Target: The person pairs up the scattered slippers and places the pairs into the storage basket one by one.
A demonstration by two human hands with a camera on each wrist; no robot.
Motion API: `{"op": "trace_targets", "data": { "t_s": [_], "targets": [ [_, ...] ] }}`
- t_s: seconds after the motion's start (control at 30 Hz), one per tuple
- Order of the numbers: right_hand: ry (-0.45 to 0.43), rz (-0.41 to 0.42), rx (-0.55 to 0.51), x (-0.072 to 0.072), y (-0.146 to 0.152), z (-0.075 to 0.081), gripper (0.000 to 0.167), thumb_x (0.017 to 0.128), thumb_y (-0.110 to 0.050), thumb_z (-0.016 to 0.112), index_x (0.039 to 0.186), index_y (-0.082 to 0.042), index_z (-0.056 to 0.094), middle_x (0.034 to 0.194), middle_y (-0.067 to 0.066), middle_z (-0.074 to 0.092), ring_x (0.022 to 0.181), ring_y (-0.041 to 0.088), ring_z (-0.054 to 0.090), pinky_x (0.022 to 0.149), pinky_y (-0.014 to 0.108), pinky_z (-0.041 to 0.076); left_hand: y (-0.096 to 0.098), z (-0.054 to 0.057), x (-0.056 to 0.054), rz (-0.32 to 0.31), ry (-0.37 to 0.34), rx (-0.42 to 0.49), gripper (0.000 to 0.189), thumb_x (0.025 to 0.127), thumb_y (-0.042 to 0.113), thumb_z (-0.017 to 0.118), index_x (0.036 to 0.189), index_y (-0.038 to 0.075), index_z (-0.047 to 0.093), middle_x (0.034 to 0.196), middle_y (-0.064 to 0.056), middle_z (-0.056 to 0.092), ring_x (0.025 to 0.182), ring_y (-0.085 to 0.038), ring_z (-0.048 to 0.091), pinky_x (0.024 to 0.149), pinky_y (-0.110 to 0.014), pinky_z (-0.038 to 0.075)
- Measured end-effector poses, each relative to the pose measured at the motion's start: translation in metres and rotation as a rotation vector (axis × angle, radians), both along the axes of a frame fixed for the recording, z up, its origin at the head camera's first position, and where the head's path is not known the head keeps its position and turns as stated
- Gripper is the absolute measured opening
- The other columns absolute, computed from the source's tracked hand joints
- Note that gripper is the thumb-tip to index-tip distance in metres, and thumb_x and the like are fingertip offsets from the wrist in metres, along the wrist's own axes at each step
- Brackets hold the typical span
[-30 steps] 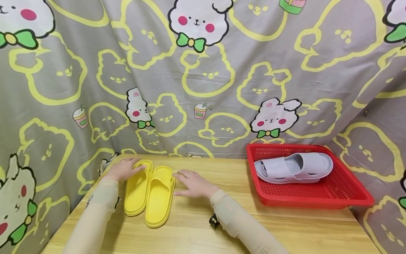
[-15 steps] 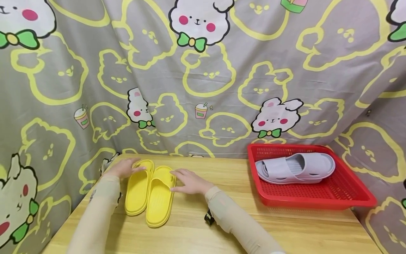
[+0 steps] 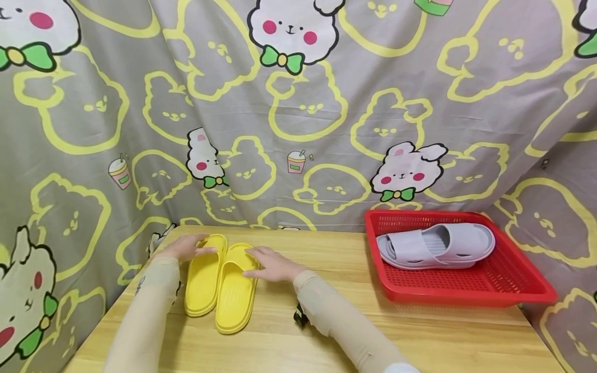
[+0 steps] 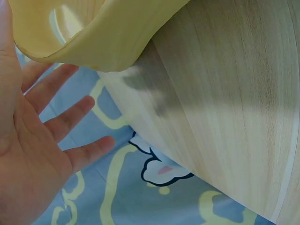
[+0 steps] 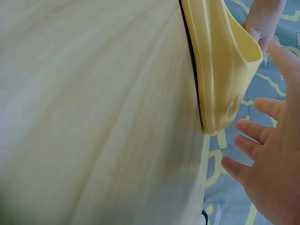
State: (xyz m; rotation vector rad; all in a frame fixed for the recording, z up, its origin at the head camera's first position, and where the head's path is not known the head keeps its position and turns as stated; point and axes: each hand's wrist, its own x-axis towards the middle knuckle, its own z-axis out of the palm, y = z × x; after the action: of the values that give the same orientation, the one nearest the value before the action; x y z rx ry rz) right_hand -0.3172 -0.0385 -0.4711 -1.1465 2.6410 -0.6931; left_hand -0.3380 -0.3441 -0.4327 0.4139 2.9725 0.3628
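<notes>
A pair of yellow slide slippers lies side by side on the wooden table, toes pointing away. My left hand (image 3: 183,248) is at the toe of the left slipper (image 3: 201,287), its thumb reaching over the strap. In the left wrist view, the fingers of that hand (image 4: 40,154) are spread and fairly straight beside the yellow slipper (image 4: 112,40). On the other side, my right hand (image 3: 276,266) hovers at the strap of the right slipper (image 3: 234,303). The right wrist view shows this hand (image 5: 279,161) with fingers apart, close to the slipper's side (image 5: 218,70).
A red plastic basket (image 3: 459,296) stands at the table's right, holding grey slippers (image 3: 438,246) that lie on their side. Patterned curtain fabric (image 3: 326,114) hangs behind and on both sides. Bare wood (image 3: 298,347) stretches in front of the slippers.
My right hand has moved left, from beside the right slipper to over its strap edge. My left hand has shifted only slightly. The slippers lie where they were.
</notes>
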Motion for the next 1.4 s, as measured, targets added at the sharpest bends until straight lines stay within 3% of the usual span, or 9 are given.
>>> {"op": "trace_targets", "data": {
  "t_s": [0.27, 0.87, 1.13, 1.4],
  "targets": [
    [-0.017, -0.009, 0.001, -0.007, -0.01, -0.006, 0.079, 0.094, -0.064, 0.043, 0.156, -0.021, 0.021, 0.161, 0.009, 0.025, 0.15, 0.026, 0.024, 0.12, 0.046, 0.025, 0.002, -0.001, 0.002, -0.034, -0.01, 0.043, 0.077, 0.091, 0.052, 0.06, 0.138, -0.008, 0.048, 0.133, -0.031, 0.056, 0.124, -0.05, 0.05, 0.104, -0.06, 0.04],
    [-0.092, 0.015, -0.029, -0.02, -0.026, -0.005, 0.078, 0.097, -0.053, 0.049, 0.156, -0.009, 0.022, 0.161, 0.012, 0.026, 0.15, 0.027, 0.024, 0.122, 0.041, 0.023, 0.005, -0.007, -0.002, 0.055, -0.068, 0.048, 0.084, 0.088, 0.06, 0.06, 0.141, -0.004, 0.046, 0.141, -0.031, 0.048, 0.129, -0.051, 0.045, 0.106, -0.061, 0.038],
    [-0.045, 0.03, -0.078, -0.025, -0.031, -0.008, 0.075, 0.097, -0.048, 0.052, 0.153, -0.005, 0.028, 0.156, 0.012, 0.037, 0.145, 0.025, 0.035, 0.12, 0.035, 0.028, 0.0, -0.01, -0.004, 0.059, -0.051, 0.047, 0.088, 0.086, 0.064, 0.059, 0.141, -0.003, 0.047, 0.14, -0.03, 0.049, 0.129, -0.051, 0.046, 0.105, -0.061, 0.038],
    [-0.067, -0.009, -0.107, -0.027, -0.031, -0.011, 0.075, 0.096, -0.05, 0.054, 0.153, -0.008, 0.029, 0.154, 0.012, 0.039, 0.143, 0.026, 0.038, 0.118, 0.038, 0.031, -0.002, -0.012, -0.004, 0.073, -0.032, 0.07, 0.085, 0.085, 0.062, 0.061, 0.141, -0.001, 0.048, 0.139, -0.026, 0.053, 0.128, -0.049, 0.048, 0.104, -0.06, 0.039]
  ]
}}
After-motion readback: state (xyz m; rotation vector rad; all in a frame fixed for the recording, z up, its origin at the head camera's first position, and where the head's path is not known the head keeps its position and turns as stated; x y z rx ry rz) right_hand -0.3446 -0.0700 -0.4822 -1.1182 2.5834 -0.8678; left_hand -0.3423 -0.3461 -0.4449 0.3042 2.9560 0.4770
